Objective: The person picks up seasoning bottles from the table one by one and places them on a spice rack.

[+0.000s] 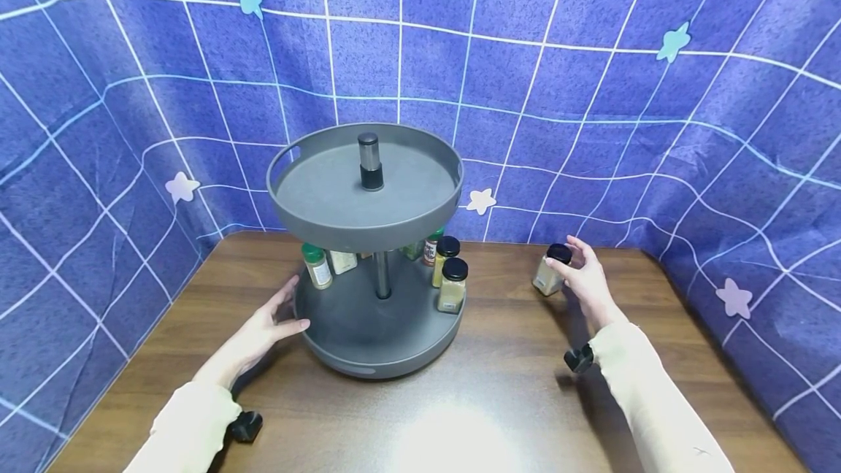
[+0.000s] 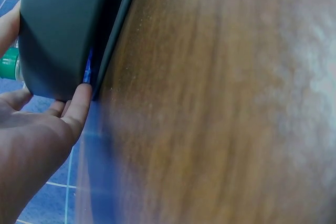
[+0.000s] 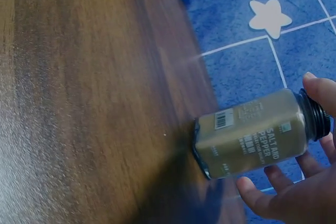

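A grey two-tier turntable point(image 1: 377, 363) stands on the table, its upper tray bare around a centre post. My left hand point(image 1: 269, 320) is at the left side of the lower tray, thumb at the rim and fingers along the outer wall; the left wrist view shows that hand point(image 2: 44, 124) against the grey wall point(image 2: 60, 40). Out to the right, my right hand point(image 1: 588, 283) holds a spice jar point(image 1: 547, 279) by its black lid. Its label reads "Salt and pepper" on the jar point(image 3: 252, 135) in the right wrist view, with thumb and fingers around the lid point(image 3: 315, 114).
On the lower tray, a green-capped jar point(image 1: 317, 268) stands at left and two black-lidded jars, one in front point(image 1: 452, 290), at right. Several more jars at the back are partly hidden by the upper tray point(image 1: 368, 232). A blue patterned curtain point(image 1: 525, 79) hangs behind the wooden table point(image 1: 512, 385).
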A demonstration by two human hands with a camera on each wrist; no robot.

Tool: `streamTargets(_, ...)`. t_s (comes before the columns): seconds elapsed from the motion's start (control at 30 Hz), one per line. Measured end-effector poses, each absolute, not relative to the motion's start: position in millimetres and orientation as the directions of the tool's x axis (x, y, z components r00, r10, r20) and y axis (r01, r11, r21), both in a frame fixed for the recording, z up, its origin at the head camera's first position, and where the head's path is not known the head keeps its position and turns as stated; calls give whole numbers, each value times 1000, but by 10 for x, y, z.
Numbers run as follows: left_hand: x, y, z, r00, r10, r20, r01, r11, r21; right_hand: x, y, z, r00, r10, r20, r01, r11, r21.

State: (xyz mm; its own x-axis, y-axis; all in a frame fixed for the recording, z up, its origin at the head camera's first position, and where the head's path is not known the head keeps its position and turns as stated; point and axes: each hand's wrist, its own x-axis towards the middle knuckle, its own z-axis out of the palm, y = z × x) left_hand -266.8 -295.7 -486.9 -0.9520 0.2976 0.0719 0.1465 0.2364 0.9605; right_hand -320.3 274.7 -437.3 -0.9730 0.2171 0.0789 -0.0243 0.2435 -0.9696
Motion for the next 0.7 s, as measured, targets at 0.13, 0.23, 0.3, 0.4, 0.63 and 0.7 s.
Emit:
streamTargets(0.13, -2666, -2962, -4869, -952, 298, 73, 149, 238, 960, -3210, 2736, -4405, -974, 222, 38, 9, 206, -979)
streamTargets(0.23, -2667, -2962, -4871, -952, 298, 71, 147, 240, 960, -3206, 2723, -4405, -971, 238, 28, 21, 201, -979)
streamTargets(0.3, -2664, -2963, -4872, -952, 299, 69, 145, 239, 960, -3201, 2714, -4402, -967, 252, 23, 29, 203, -979)
streamTargets(0.4, -2660, -2963, -4876, -952, 299, 68, 143, 238, 961, -3193, 2706, -4398, -964, 264, 19, 36, 201, -979)
streamTargets(0.63, -2659, -2964, -4878, -952, 297, 72, 150, 250, 957, -3193, 2717, -4403, -963, 269, 13, 37, 178, -983)
streamTargets(0.7, -2660, -2960, -4870, -951, 300, 70, 150, 252, 956, -3195, 2719, -4402, -963, 268, 14, 34, 175, -984)
